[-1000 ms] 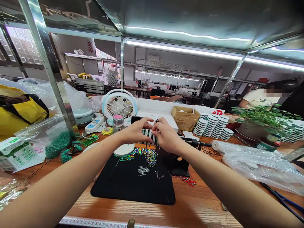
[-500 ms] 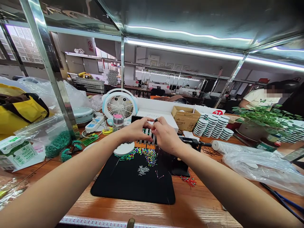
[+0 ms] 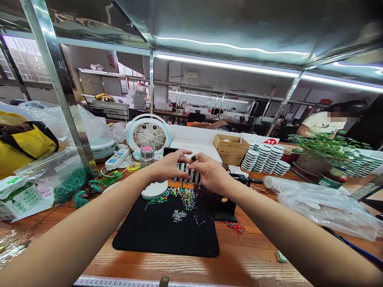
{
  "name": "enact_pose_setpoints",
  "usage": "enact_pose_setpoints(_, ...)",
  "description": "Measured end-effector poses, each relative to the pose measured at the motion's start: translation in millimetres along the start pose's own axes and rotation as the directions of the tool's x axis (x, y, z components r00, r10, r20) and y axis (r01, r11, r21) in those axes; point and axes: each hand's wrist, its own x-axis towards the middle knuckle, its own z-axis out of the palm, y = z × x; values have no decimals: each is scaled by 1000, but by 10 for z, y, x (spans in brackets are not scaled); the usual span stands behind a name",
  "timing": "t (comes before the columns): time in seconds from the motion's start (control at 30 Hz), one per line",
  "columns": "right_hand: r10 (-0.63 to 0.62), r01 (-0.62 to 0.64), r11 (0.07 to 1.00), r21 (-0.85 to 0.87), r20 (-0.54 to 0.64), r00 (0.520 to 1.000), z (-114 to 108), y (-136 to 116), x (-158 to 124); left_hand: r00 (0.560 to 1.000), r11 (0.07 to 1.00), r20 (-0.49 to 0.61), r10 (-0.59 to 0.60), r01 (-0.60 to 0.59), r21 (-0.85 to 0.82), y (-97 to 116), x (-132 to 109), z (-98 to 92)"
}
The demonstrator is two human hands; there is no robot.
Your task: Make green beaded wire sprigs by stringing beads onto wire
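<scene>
Above the back of a black mat, both hands meet at a row of thin white spools standing on edge, with green thread between their rims. My left hand curls its thumb and fingers round the row's left part. My right hand is closed at the right part, its fingertips close to the left ones; a small dark piece shows at its fingers. What supports the row underneath is hidden. On the mat lie colourful beads or pin heads, small silver metal pieces and loose pins. A white disc sits by my left wrist.
Stacked spools, a cardboard box and a fan stand behind. Black equipment is under my right forearm. Plastic wrap and a potted plant are at right. A metal post rises at left. Another person is far right.
My right hand has shifted slightly right, and more of the spool row shows between the hands. Both hands stay at the row. The whole view has moved a little.
</scene>
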Motion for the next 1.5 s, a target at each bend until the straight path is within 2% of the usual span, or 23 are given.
enact_pose_setpoints(0.1,-41,41,998,-46,16,999,17,9,-4,1000,1000,-2,-27,27,0,10,8,-2)
enact_pose_setpoints(0.23,-30,30,999,-36,5,1000,7,-1,-14,1000,1000,-1,-15,15,14,26,13,-6)
enact_pose_setpoints(0.3,47,-50,998,-31,-101,994,-24,2,-60,999,998,-16,28,-28,48,26,-19,16)
enact_pose_setpoints(0.37,167,-180,982,-61,-177,970,-53,17,-132,985,977,-111,134,-113,180,12,-90,73)
enact_pose_setpoints(0.4,217,-234,968,-86,-170,961,-62,27,-171,960,944,-175,220,-164,287,-3,-137,116)
enact_pose_setpoints(0.47,261,-271,952,-144,-85,962,-66,45,-240,867,810,-255,428,-243,533,-44,-235,224)
enact_pose_setpoints(0.53,261,-260,947,-187,-17,965,-59,49,-284,783,646,-210,586,-295,704,-91,-312,340)
enact_pose_setpoints(0.6,264,-262,941,-213,-21,964,-51,40,-302,742,545,-163,651,-308,780,-125,-346,437)
enact_pose_setpoints(0.67,270,-271,935,-227,-34,962,-47,28,-308,731,510,-151,665,-297,807,-125,-338,494)
enact_pose_setpoints(0.77,263,-264,936,-234,-38,964,-43,27,-333,721,518,-172,671,-290,805,-52,-263,493)
enact_pose_setpoints(0.83,230,-232,942,-242,-37,972,-37,37,-363,699,584,-282,658,-237,776,29,-166,443)
enact_pose_setpoints(0.93,163,-166,947,-274,-34,986,-22,48,-409,677,714,-474,563,-109,692,153,47,320)
enact_pose_setpoints(1.03,139,-145,937,-317,-44,989,-9,40,-422,677,760,-535,505,-55,648,267,247,194)
enact_pose_setpoints(1.1,137,-145,932,-332,-47,989,-4,32,-416,673,751,-524,522,-70,657,344,286,159)
enact_pose_setpoints(1.17,136,-143,931,-335,-45,990,-2,28,-409,666,721,-485,566,-116,683,403,210,199)
enact_pose_setpoints(1.23,135,-140,934,-329,-39,990,-2,31,-409,645,675,-426,634,-194,711,402,32,318)
enact_pose_setpoints(1.3,135,-137,939,-314,-30,990,-9,41,-412,603,608,-351,717,-294,738,318,-193,484)
enact_pose_setpoints(1.37,142,-141,947,-289,-18,990,-28,62,-406,612,557,-272,743,-338,759,170,-387,643)
enact_pose_setpoints(1.43,162,-153,955,-254,16,987,-64,103,-370,646,565,-267,715,-310,765,17,-492,743)
enact_pose_setpoints(1.5,194,-172,963,-208,90,977,-112,174,-284,689,606,-289,664,-270,748,-86,-490,768)
